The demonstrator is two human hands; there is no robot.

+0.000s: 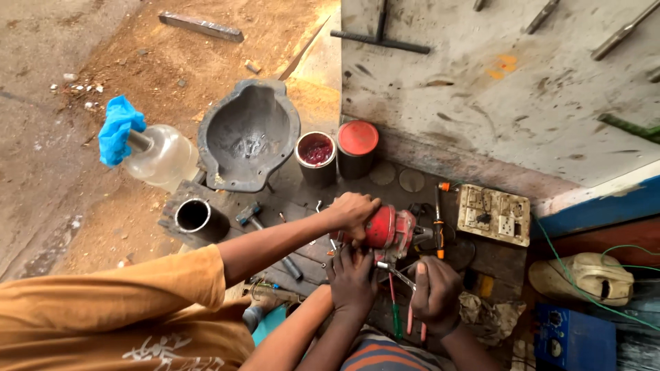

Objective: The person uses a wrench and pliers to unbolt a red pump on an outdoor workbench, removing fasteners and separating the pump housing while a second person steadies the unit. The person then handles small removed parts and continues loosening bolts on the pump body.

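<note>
Workbench (505,264) crowds three hands (352,280) around one red motor (385,230).

Two round tins (315,159), one open with red paint, one red-lidded (357,148), beside the grey basin (249,134)

sandy dirt floor (62,137), stained pale wall (495,82).

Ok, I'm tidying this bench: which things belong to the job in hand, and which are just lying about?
In use: red power tool; pliers in the right hand; left hand and a co-worker's hand at the tool.
Lying about: open tin, red-lidded tin, grey basin, metal pipe, socket board.
</note>
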